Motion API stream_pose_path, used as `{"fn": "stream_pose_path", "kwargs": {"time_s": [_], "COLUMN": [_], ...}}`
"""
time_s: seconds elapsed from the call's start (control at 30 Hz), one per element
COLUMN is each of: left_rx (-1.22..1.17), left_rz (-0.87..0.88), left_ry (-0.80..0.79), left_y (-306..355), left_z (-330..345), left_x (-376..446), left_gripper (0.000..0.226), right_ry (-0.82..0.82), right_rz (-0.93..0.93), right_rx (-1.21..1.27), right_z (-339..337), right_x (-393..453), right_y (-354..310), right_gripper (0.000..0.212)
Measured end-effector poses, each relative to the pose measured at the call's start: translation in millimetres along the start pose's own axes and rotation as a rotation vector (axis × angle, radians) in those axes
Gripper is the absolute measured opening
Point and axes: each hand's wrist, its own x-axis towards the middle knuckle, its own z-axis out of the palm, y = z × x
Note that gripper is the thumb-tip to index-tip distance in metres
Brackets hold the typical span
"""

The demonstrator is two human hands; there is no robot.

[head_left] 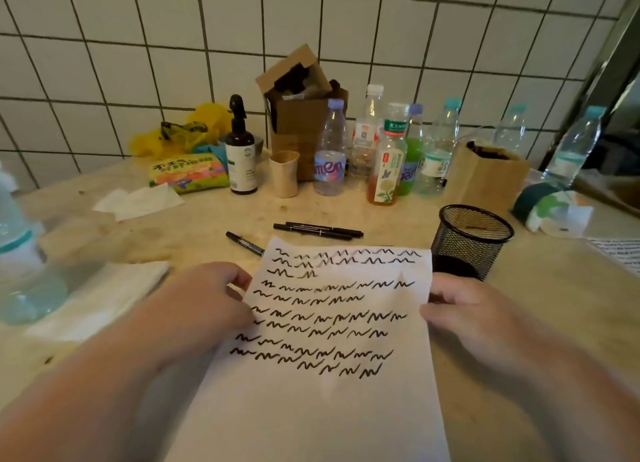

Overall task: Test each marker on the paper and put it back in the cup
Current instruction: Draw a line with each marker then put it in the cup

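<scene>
The left hand pinches the left edge of the paper, the right hand its right edge; each grip is pressed onto the sheet at frame centre. Above it three black markers lie on the worktop. The mesh cup stands upright, right of centre.

The clear plastic bottle with the green label band at the far side carries the white characters "东方树叶". The clear bottle with the lilac cap, to its left, shows large pink letters that are only partly readable, something like "men". The print on the colourful green and orange packet at the far left is too blurred to read.
</scene>
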Motion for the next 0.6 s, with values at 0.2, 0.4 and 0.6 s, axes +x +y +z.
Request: {"fn": "stream_pose_path", "kwargs": {"time_s": [0.2,0.4,0.6], "left_rx": [-0.009,0.003,-0.052], "left_rz": [0.018,-0.034,-0.083], "left_ry": [-0.279,-0.407,-0.443], "left_y": [2.5,7.7,3.4], "left_z": [-12.0,-8.1,-6.6], "left_x": [-15.5,-26.0,-27.7], "left_gripper": [0.008,0.038,0.052], "right_ry": [0.136,0.229,0.456], "right_rz": [-0.044,-0.074,-0.073], "right_rx": [-0.331,-0.554,-0.47], "right_z": [6.1,5.0,0.8], "right_x": [3.7,9.3,10.6], "right_y": [9.2,7.1,10.2], "right_gripper": [0.034,0.024,0.025]}}
